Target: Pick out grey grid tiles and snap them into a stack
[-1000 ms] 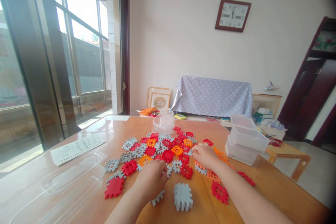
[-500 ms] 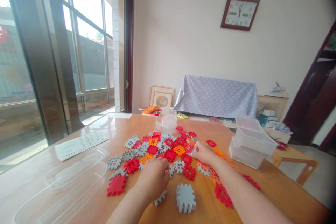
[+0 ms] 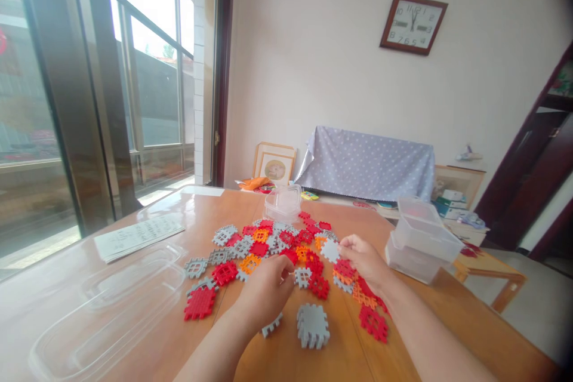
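My right hand [image 3: 364, 259] pinches a solid grey interlocking plastic tile [image 3: 330, 250] by its right edge, over the right side of the pile. My left hand [image 3: 268, 286] is closed, thumb and fingers together, at the pile's near edge; whatever is between its fingers is hidden. Red, orange and grey toothed tiles lie heaped beyond both hands, among them an orange window tile [image 3: 249, 263]. In front of me stands a neat stack of grey tiles [image 3: 313, 325]. Another grey tile [image 3: 271, 326] is partly covered by my left wrist.
Clear plastic lids [image 3: 107, 316] and written sheets [image 3: 139, 237] lie on the left of the wooden table [image 3: 224, 352]. A small clear container [image 3: 283, 203] stands behind the pile, stacked clear boxes [image 3: 423, 245] at the right edge. A wooden stool [image 3: 490, 277] is beyond.
My right hand has drawn back from the pile, bringing the grey tile into view at its fingertips. My left hand has shifted slightly and stays closed. The view has moved a little.
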`<control>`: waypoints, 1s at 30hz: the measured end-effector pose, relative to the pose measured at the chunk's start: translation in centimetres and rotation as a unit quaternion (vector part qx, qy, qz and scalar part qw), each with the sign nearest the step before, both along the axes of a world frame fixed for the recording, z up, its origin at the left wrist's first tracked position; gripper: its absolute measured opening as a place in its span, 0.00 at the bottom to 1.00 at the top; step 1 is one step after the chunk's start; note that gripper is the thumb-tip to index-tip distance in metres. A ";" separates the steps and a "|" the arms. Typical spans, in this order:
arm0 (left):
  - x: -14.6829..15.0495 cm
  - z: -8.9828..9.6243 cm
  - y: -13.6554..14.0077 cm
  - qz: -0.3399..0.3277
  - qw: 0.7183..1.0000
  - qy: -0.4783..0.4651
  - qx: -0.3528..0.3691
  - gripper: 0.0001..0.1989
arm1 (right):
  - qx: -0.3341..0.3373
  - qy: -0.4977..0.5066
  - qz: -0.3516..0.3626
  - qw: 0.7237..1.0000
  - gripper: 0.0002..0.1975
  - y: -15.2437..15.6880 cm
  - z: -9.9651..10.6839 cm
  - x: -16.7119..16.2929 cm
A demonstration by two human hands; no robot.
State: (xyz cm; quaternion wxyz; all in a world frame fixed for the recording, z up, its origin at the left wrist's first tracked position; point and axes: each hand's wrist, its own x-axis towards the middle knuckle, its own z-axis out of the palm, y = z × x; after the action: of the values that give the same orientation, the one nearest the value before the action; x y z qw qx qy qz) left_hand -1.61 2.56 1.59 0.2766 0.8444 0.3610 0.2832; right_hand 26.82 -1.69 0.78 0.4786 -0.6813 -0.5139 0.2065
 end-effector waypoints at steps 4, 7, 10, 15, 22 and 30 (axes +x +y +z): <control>0.9 0.0 -0.7 -0.049 0.985 -0.125 -0.104 0.06 | 0.005 0.174 0.091 0.981 0.15 -3.1 1.4 -3.3; 1.4 -0.1 -1.2 -0.082 0.953 -0.210 -0.202 0.11 | 0.014 0.195 0.119 0.974 0.14 -4.6 1.9 -5.7; 1.7 -0.2 -1.4 -0.114 0.917 -0.258 -0.280 0.13 | 0.026 0.159 0.129 0.978 0.13 -5.5 1.9 -7.3; 1.8 0.0 -1.7 -0.096 0.887 -0.297 -0.341 0.11 | 0.052 -0.055 0.109 0.991 0.23 -6.3 1.8 -8.5; 1.2 0.7 -2.0 -0.131 0.883 -0.254 -0.372 0.13 | 0.081 -0.220 0.116 0.965 0.22 -6.7 1.8 -8.2; 0.4 1.1 -1.1 -0.028 0.934 -0.212 -0.288 0.16 | -0.027 -0.199 0.183 0.962 0.23 -8.2 2.4 -6.9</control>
State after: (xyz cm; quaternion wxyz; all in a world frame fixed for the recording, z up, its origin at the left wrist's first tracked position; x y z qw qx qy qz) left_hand -1.21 1.44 2.70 0.5855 0.6587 0.3368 0.3315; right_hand 19.87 -9.86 3.14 0.3022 -0.6151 -0.7094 0.1644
